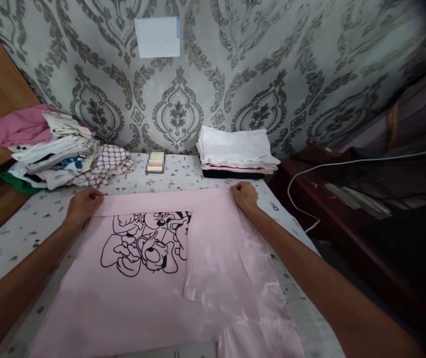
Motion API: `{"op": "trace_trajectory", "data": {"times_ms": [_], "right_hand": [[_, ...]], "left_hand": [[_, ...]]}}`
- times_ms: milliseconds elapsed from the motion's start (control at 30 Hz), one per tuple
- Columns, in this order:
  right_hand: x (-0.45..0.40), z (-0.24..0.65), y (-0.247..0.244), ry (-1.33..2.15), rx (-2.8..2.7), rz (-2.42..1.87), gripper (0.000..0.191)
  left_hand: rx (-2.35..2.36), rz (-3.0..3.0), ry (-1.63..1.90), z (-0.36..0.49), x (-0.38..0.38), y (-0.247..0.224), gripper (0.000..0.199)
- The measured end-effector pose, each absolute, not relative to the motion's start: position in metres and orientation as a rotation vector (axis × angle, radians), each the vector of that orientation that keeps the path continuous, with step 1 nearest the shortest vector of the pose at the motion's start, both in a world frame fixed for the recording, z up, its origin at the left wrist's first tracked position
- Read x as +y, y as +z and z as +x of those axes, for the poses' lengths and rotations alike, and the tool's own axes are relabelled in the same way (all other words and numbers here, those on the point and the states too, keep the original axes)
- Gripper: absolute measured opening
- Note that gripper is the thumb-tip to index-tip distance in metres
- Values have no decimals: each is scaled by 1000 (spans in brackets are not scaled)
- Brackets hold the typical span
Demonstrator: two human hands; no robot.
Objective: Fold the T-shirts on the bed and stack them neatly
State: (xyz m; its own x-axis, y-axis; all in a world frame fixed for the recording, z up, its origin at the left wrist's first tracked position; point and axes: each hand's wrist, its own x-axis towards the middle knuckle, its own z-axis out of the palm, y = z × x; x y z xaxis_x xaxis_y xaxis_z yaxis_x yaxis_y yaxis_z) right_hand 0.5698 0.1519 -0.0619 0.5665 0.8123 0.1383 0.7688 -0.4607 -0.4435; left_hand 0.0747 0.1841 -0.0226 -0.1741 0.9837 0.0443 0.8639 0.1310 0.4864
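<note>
A pink shirt (pixel 123 303) with a black cartoon line print lies spread over the patterned white cloth. Its far edge is folded over in a strip, covering part of the print, and a sleeve lies folded inward on the right. My left hand (pixel 85 203) pinches the far left corner of the shirt. At the far right corner, my right hand (pixel 244 193) has its fingers closed on the fabric.
Behind the shirt, a neat stack of folded clothes (pixel 235 146) sits right of centre. A small card-like object (pixel 156 162) lies near the wall. Heaped clothes (pixel 59 154) are at the left. A white cable (pixel 347 161) curves over dark furniture at right.
</note>
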Motion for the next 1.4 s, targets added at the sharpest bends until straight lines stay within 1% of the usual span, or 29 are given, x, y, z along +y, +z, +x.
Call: {"op": "trace_trajectory", "data": {"times_ms": [67,133,167,267,300,367,467,600,700,767,833,967,1067,1167,1300,1400], "right_hand": [[147,566,-57,98,-1278,-2327,19],[140,556,-53,42,-1386,-2225,25],[135,548,-52,23,-1510,-2119,29],[125,518,-55,61,-1955,-1730,36],[123,509,-58,99,-2073,-1665,39],[121,497,-63,170,-2204,-1706,45],[123,494,-67,195,-2249,-1852,51],[128,505,-68,242,-2190,-1906,54],[127,512,-68,300,-2060,-1829,53],[118,515,-67,311,-1926,-1746,49],[102,519,-65,335,-1825,-1678,43],[47,520,-57,379,-1828,-1611,36],[-1,517,-51,365,-1865,-1597,33],[-45,513,-49,341,-1870,-1592,31],[-91,511,-54,395,-1891,-1620,36],[-109,512,-59,394,-1878,-1670,39]], "left_hand": [[2220,2087,350,84,177,-14,36],[2153,2411,282,103,171,-10,43],[2024,2557,318,117,168,-10,45],[1407,2813,374,168,165,-21,52],[1229,2838,327,185,165,-27,55],[1036,2828,149,211,165,-37,61],[1079,2767,-89,219,165,-48,70],[1262,2735,-149,184,167,-49,74],[1412,2709,-120,162,161,-43,73],[1438,2709,-25,162,147,-37,73],[1254,2747,83,172,124,-31,70],[506,2798,176,207,67,-29,55],[170,2804,203,229,36,-34,45],[64,2856,219,240,25,-36,38],[0,2915,226,244,26,-27,28],[-37,2946,217,242,28,-22,27]]}}
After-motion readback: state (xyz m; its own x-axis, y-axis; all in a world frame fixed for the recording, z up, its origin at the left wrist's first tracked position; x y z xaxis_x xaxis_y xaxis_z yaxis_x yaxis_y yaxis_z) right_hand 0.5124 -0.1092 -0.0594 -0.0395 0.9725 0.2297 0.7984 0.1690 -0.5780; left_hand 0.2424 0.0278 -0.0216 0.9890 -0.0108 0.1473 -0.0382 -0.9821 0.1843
